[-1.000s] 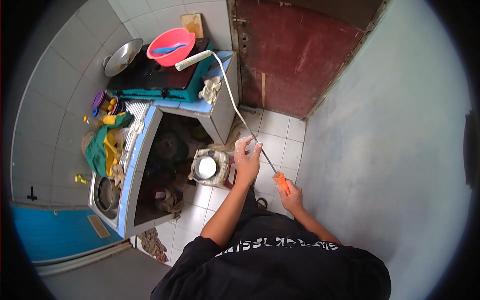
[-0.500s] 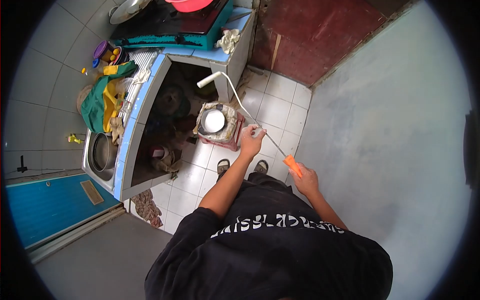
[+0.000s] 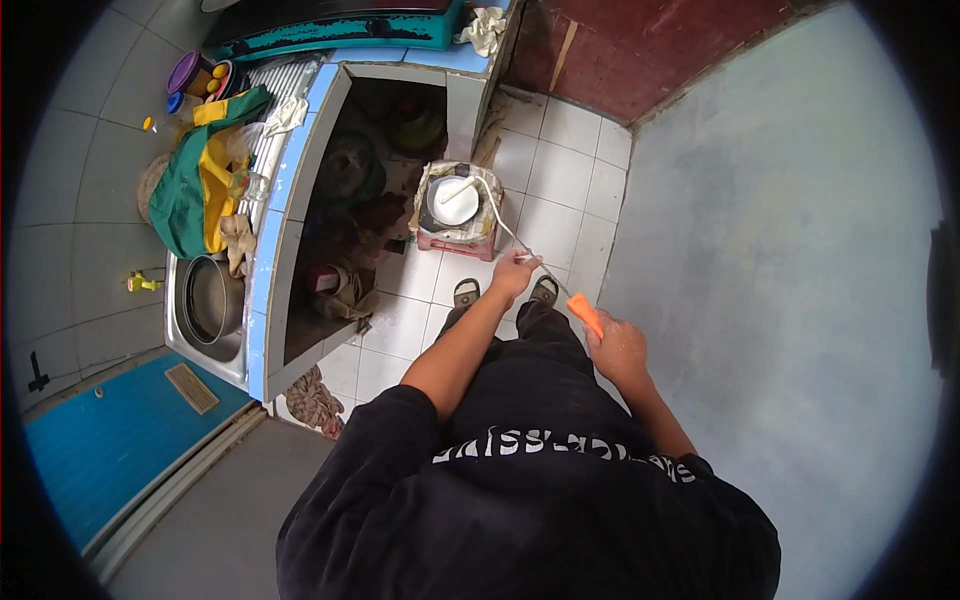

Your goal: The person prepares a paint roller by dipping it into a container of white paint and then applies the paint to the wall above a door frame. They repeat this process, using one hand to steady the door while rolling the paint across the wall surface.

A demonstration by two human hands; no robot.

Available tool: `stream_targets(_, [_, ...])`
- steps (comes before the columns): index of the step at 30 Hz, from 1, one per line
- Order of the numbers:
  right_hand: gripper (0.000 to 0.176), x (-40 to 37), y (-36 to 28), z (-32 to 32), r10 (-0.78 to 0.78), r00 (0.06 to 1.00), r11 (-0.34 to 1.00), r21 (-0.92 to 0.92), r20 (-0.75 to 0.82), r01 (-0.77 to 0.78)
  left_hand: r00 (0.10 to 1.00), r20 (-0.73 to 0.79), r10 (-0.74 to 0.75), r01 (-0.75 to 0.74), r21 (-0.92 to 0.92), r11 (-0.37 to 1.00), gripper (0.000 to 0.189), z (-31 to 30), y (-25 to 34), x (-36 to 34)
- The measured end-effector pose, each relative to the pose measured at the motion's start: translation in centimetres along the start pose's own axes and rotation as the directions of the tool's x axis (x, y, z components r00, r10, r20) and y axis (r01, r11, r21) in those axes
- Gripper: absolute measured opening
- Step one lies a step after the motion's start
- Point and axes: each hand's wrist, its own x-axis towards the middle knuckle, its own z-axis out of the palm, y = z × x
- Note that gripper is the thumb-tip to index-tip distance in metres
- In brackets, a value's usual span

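A paint roller with a long bent metal rod and an orange handle (image 3: 585,313) slants across the space before me. My right hand (image 3: 618,348) is wrapped round the lower part of that handle. Further up, my left hand (image 3: 513,276) has its fingers closed on the thin rod. The white roller head (image 3: 457,190) overlaps a round pan of white paint (image 3: 454,209). That pan sits on a cloth-covered top (image 3: 473,230) over a red crate (image 3: 468,245), just beyond my feet.
To the left runs a blue-tiled counter (image 3: 274,230) with a sink (image 3: 240,350), a pot (image 3: 212,300) and a green-and-yellow cloth (image 3: 190,205). A teal stove (image 3: 340,38) stands at its far end. A grey wall (image 3: 760,250) rises on the right; a rag (image 3: 313,402) lies on the floor.
The roller head has come down from the air beside the counter to the paint pan. Both hands keep their hold, and my view has shifted slightly.
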Motion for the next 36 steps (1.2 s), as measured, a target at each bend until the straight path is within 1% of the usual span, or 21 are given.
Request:
stream_targets(3, [0.035, 0.3, -2.1, 1.0, 0.028, 1.000, 0.999, -0.028, 0.003, -0.028, 0.999, -0.003, -0.032, 0.032, -0.005, 0.999, 0.047, -1.0, -0.4, 0.2])
stream_targets(6, [0.035, 0.8, -3.9, 1.8, 0.042, 0.999, 0.997, -0.070, 0.024, -0.040, 0.999, -0.015, -0.045, 0.045, -0.023, 0.999, 0.045, -2.0, -2.3, 1.3])
stream_targets(8, [0.035, 1.2, -4.8, 1.9, 0.043, 0.998, 0.995, -0.088, 0.034, -0.040, 0.999, -0.037, -0.021, 0.020, -0.029, 0.999, 0.034, -2.6, -3.2, 1.8])
stream_targets(9, [0.036, 1.3, -5.3, 1.8, 0.050, 0.997, 0.995, -0.089, 0.051, -0.045, 0.999, -0.033, -0.021, 0.020, -0.026, 0.999, 0.034, -2.7, -3.6, 2.0])
stream_targets(11, [0.037, 1.5, -5.9, 1.7, 0.061, 0.996, 0.995, -0.089, 0.071, -0.055, 0.996, -0.090, -0.020, 0.024, 0.038, 0.999, 0.031, -3.0, -3.5, 1.6])
stream_targets(12, [0.038, 1.6, -6.0, 1.8, 0.059, 0.994, 0.994, -0.097, 0.087, -0.050, 0.996, -0.086, -0.022, 0.025, 0.041, 0.999, 0.031, -3.2, -3.4, 1.4])
stream_targets(14, [0.038, 1.8, -6.4, 2.0, 0.063, 0.993, 0.993, -0.105, 0.103, -0.052, 0.993, -0.085, -0.081, 0.086, 0.053, 0.995, 0.031, -3.4, -3.7, 1.7])
stream_targets(15, [0.038, 2.0, -6.5, 2.3, 0.053, 0.992, 0.993, -0.113, 0.115, -0.040, 0.994, -0.081, -0.080, 0.085, 0.054, 0.995, 0.031, -3.3, -4.0, 1.8])
stream_targets(18, [0.038, 2.4, -7.1, 2.3, 0.046, 0.990, 0.993, -0.114, 0.130, -0.031, 0.993, -0.069, -0.096, 0.099, 0.044, 0.994, 0.032, -3.5, -4.2, 2.2])
stream_targets(20, [0.038, 2.5, -7.4, 2.4, 0.045, 0.990, 0.994, -0.103, 0.136, -0.031, 0.986, -0.040, -0.162, 0.164, 0.054, 0.985, 0.052, -4.0, -3.6, 1.8])
stream_targets(23, [0.037, 2.8, -7.6, 2.9, 0.046, 0.992, 0.994, -0.100, 0.115, -0.034, 0.984, -0.032, -0.175, 0.176, 0.057, 0.983, 0.052, -4.4, -3.6, 1.9])
stream_targets(24, [0.035, 2.9, -7.8, 3.0, 0.045, 0.993, 0.994, -0.099, 0.111, -0.034, 0.984, -0.029, -0.174, 0.176, 0.058, 0.983, 0.052, -4.4, -3.8, 2.1])
stream_targets(26, [0.033, 3.1, -7.8, 3.2, 0.048, 0.994, 0.994, -0.099, 0.102, -0.038, 0.992, -0.050, -0.113, 0.117, 0.071, 0.991, 0.035, -4.5, -4.7, 2.9])
stream_targets(27, [0.031, 3.3, -7.7, 3.4, 0.043, 0.994, 0.995, -0.093, 0.100, -0.034, 0.993, -0.047, -0.110, 0.114, 0.072, 0.991, 0.035, -4.5, -5.1, 3.2])
stream_targets(29, [0.029, 3.5, -8.1, 3.3, 0.037, 0.995, 0.996, -0.085, 0.092, -0.030, 0.983, -0.037, -0.178, 0.180, 0.079, 0.981, 0.051, -4.8, -4.5, 3.1])
stream_targets(30, [0.026, 3.5, -8.3, 3.1, 0.021, 0.996, 0.995, -0.101, 0.084, -0.012, 0.984, -0.036, -0.173, 0.175, 0.081, 0.981, 0.051, -4.8, -4.6, 3.3])
stream_targets(32, [0.024, 3.5, -8.8, 3.0, 0.008, 0.997, 0.993, -0.117, 0.070, 0.000, 0.993, -0.113, -0.021, 0.039, 0.164, 0.986, 0.032, -4.7, -5.9, 4.5])
stream_targets(33, [0.025, 3.6, -8.9, 3.1, 0.007, 0.998, 0.993, -0.120, 0.067, 0.001, 0.994, -0.110, -0.016, 0.034, 0.165, 0.986, 0.032, -4.8, -6.0, 4.8])
stream_targets(35, [0.025, 3.8, -8.9, 3.2, 0.006, 0.998, 0.992, -0.124, 0.057, 0.002, 0.995, -0.074, -0.065, 0.077, 0.183, 0.980, 0.032, -5.2, -4.9, 4.3])
stream_targets(36, [0.026, 3.9, -8.9, 3.3, 0.003, 0.998, 0.992, -0.124, 0.064, 0.005, 0.995, -0.073, -0.062, 0.075, 0.186, 0.980, 0.032, -5.2, -4.4, 4.0])
